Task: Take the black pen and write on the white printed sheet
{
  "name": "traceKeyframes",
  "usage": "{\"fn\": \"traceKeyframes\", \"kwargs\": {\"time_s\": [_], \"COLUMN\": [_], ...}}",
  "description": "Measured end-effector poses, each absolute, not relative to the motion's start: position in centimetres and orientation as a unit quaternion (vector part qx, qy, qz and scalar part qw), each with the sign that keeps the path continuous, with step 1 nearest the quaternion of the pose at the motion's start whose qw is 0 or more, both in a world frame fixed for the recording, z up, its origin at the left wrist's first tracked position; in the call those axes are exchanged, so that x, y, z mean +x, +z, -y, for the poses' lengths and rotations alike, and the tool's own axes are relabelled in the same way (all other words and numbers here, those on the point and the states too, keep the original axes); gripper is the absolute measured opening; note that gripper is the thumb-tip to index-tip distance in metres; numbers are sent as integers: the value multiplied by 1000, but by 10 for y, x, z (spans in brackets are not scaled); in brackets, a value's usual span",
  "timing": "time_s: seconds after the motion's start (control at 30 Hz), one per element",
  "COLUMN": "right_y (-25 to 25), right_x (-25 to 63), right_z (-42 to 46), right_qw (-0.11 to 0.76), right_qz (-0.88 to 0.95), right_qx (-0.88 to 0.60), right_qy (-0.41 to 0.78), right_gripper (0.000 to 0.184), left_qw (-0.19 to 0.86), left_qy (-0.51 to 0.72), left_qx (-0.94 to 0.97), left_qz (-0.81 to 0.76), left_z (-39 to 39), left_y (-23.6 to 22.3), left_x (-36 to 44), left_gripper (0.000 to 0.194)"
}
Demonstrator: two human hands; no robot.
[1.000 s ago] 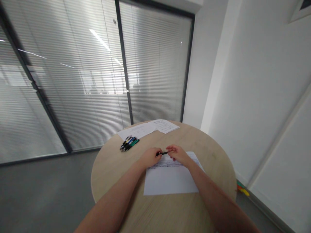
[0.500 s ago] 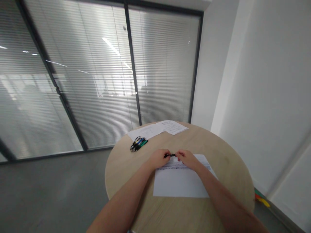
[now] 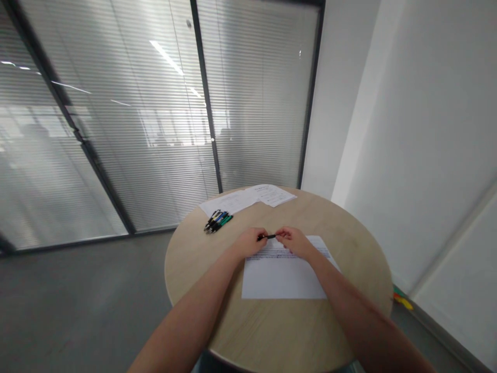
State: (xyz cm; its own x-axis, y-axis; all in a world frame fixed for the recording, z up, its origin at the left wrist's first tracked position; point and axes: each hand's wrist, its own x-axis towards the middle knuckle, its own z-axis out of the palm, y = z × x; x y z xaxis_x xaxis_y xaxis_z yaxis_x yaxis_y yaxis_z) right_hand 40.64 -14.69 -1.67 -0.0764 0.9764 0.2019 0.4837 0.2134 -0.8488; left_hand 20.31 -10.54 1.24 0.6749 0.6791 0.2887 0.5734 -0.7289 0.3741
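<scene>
A black pen (image 3: 271, 237) lies sideways between my two hands, above the top part of a sheet of paper (image 3: 283, 280). Closed around its left end is my left hand (image 3: 252, 242). My right hand (image 3: 294, 241) pinches the other end with thumb and fingers. Lines of handwriting fill the upper part of the sheet, while its lower part is blank. Whether the pen has its cap on is too small to tell.
A pile of several pens (image 3: 218, 221), mostly black with some blue and green, lies at the left of the round wooden table (image 3: 349, 243). Behind it are printed papers (image 3: 272, 195). A glass partition with blinds (image 3: 163, 171) and a white wall (image 3: 435, 129) stand beyond.
The view has tipped slightly downward, so the table shows a little higher with more of its near edge. Both hands still hold the pen, which looks more level.
</scene>
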Motion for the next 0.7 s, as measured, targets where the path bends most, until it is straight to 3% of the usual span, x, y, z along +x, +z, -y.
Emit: {"fn": "traceKeyframes", "kwargs": {"time_s": [0.3, 0.7], "right_y": [-27, -21], "right_x": [411, 415], "right_z": [139, 141], "right_qw": [422, 414], "right_qz": [647, 650], "right_qx": [-519, -533], "right_qy": [367, 349], "right_gripper": [21, 22], "left_qw": [130, 131], "left_qy": [207, 209], "left_qx": [909, 911], "left_qz": [-337, -329], "left_z": [102, 102], "left_y": [11, 12], "left_x": [204, 202], "left_gripper": [22, 21]}}
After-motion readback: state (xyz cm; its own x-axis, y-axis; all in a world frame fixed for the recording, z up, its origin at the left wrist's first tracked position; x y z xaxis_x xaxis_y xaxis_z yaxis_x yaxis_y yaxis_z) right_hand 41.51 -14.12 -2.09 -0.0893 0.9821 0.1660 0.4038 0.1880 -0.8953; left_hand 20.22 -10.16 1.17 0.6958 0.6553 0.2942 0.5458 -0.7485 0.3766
